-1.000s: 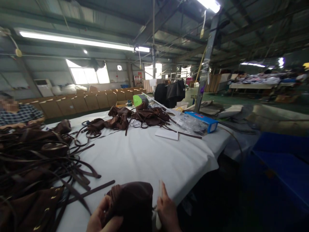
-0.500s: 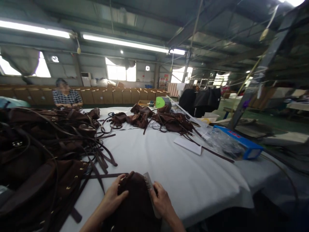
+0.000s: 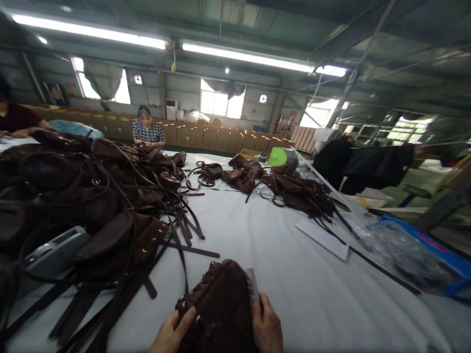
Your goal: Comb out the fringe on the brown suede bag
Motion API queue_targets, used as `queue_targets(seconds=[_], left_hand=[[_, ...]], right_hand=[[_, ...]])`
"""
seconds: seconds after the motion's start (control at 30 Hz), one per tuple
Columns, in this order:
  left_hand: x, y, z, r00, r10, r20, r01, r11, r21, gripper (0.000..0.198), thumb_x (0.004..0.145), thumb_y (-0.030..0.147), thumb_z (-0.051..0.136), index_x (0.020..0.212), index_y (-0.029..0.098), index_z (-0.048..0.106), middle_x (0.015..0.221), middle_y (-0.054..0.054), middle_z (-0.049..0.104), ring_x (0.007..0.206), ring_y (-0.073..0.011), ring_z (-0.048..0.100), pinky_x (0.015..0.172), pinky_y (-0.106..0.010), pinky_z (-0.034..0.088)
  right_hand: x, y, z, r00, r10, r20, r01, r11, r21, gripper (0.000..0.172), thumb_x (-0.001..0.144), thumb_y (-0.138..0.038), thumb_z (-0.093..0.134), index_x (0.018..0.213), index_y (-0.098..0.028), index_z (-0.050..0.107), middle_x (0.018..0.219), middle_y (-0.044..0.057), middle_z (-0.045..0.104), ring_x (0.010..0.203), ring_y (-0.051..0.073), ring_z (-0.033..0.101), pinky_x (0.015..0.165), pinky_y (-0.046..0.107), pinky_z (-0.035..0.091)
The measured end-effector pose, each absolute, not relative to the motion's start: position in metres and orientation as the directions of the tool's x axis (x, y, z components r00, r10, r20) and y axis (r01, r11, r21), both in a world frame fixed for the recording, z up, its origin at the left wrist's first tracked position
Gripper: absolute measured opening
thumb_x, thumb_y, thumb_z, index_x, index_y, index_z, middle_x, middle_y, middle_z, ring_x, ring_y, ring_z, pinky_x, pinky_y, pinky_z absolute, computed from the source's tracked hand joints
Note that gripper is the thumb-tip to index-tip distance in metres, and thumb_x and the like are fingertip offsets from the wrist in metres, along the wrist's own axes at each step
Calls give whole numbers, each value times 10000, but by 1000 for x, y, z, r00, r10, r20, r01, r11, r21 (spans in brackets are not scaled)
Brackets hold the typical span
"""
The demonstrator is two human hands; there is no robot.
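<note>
2 bare hands on 1 dark brown bag (image 3: 224,314), upper end pointing away, low over the white table cover (image 3: 235,235); contact with cover hard to tell. Left hand (image 3: 172,331): closed on the bag's left side, thumb on top, fingers mostly hidden. Right hand (image 3: 268,323): curled around a grey brush (image 3: 254,285), bristles against the bag's right edge. Gold-coloured eyelets near left thumb. To the left, large heap of brown bags (image 3: 121,196), straps trailing; grey device (image 3: 55,255) beside it. Farther up, smaller bag cluster (image 3: 300,191), white flat piece (image 3: 324,239) just in front. Rightward, clear plastic (image 3: 401,252) against blue box (image 3: 437,245). Beyond heap, 1 person in checked shirt (image 3: 147,132).
</note>
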State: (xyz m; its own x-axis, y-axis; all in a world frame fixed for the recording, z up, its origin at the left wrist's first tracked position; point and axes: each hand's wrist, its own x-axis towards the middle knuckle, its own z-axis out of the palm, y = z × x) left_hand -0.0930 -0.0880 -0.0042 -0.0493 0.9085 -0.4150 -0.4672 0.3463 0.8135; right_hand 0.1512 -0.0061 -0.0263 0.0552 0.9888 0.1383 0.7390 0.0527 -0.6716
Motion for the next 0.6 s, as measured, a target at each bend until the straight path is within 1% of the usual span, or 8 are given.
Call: queue_targets(seconds=[0.1,0.2,0.3,0.37,0.43,0.47,0.53,0.6], left_hand=[[-84,-75,3,-104,915,-389,-542,276,794,553,604,494,805,1006,144,658,946,-128,741,948,-314,677,892,-416,509],[-78,-73,11,-163,923,-348,-557,205,805,577,620,426,806,1082,137,618,1051,-153,719,1045,-329,644,949,-429,483],[-69,-79,23,-213,944,-251,-438,138,889,589,656,419,765,1148,143,593,1121,-145,697,1085,-332,620,960,-417,480],[-65,-84,32,-249,949,-195,-324,108,940,600,653,397,756,1174,150,591,1162,-140,681,1127,-337,595,979,-403,468],[-62,-88,38,-288,949,-133,-200,76,977,584,658,375,740,1173,142,593,1174,-144,676,1142,-338,586,988,-391,460],[-62,-89,39,-297,950,-101,-148,59,987,567,668,368,723,1170,138,592,1156,-142,685,1124,-336,599,973,-384,470],[-62,-90,39,-314,947,-68,-90,42,995,527,698,368,684,1167,146,589,1094,-124,714,1055,-327,639,916,-373,503],[-64,-91,38,-327,943,-63,-83,37,996,500,709,366,666,1163,166,592,1079,-102,723,1020,-322,657,877,-367,523]], right_hand=[[164,-13,-29,-1,974,227,792,139,-594,676,911,-644,151,1040,-172,617,1053,160,699,989,256,664,833,344,533],[175,-24,-13,-111,896,431,845,313,-433,635,948,-555,139,990,-191,657,983,145,715,908,249,685,754,336,556],[167,-39,26,-265,750,605,844,484,-230,439,982,-364,246,1152,-210,621,1039,117,706,924,234,675,777,342,532],[150,-48,54,-463,631,622,763,641,-81,376,964,-238,337,1278,-253,541,980,71,715,845,199,673,748,325,507],[130,-53,75,-621,506,599,670,739,71,412,931,-169,409,1314,-283,505,842,30,706,706,175,644,666,316,467],[122,-53,82,-664,458,592,641,755,135,408,919,-155,423,1297,-274,521,767,19,683,637,170,615,617,316,438],[115,-48,88,-701,418,577,627,747,221,372,908,-144,410,1232,-235,569,685,13,638,568,173,573,571,323,390],[120,-39,87,-696,460,551,662,708,247,385,888,-101,378,1198,-200,584,685,23,627,578,177,571,573,324,379]])
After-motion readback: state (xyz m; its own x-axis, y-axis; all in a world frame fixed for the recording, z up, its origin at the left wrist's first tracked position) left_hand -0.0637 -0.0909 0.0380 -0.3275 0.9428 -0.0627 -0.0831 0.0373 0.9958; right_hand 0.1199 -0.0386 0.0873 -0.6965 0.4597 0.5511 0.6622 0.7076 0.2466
